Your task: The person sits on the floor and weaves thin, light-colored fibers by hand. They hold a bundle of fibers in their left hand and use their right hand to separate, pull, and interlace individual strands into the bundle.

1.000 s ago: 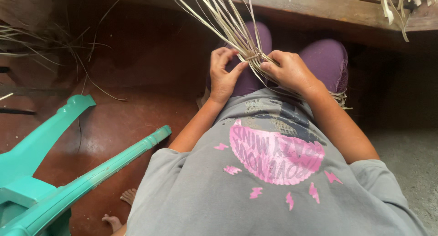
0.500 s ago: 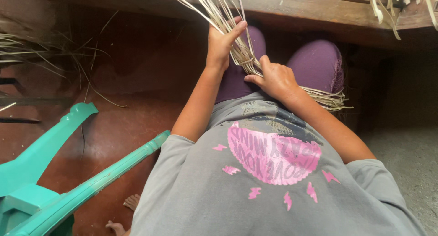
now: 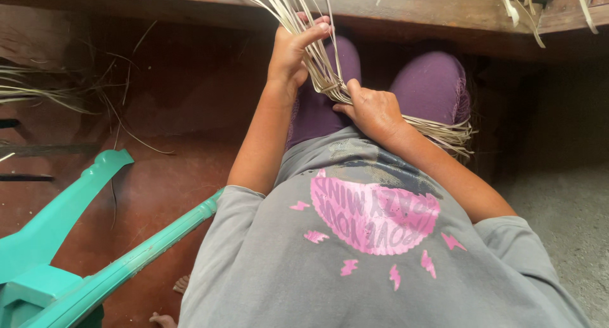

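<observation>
Both hands (image 3: 298,52) (image 3: 374,112) grip pale straw strips (image 3: 320,68).

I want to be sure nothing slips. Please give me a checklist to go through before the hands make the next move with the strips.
1. Left hand grips the raised pale strips: ok.
2. Right hand presses the woven part on the lap: ok.
3. Loose ends rest on the right thigh, off the floor: ok.
4. Strips untangled higher up: cannot tell, cut off by the picture edge.
5. Green plastic chair is apart from the left arm: ok.
</observation>
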